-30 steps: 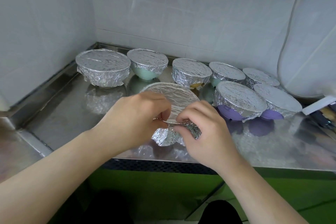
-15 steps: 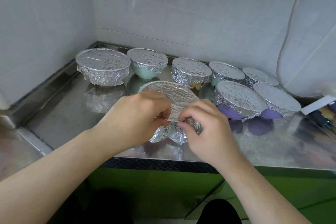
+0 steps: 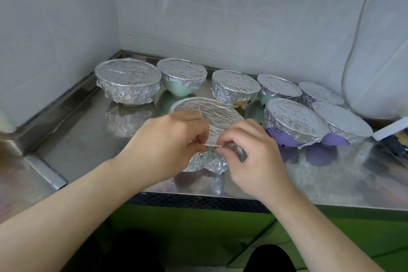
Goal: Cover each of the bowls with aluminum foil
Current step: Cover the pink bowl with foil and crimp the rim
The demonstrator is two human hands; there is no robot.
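While the left hand (image 3: 170, 139) and right hand (image 3: 249, 152) both pinch the foil (image 3: 212, 115) at the near rim of the front bowl (image 3: 207, 162) on the steel counter (image 3: 72, 143), too hard a tug could tear the thin sheet or tip the bowl.

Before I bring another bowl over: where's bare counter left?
Bare steel lies left of the hands, between the front bowl and the counter's left lip, and front right, before the purple bowls. The back row is packed.
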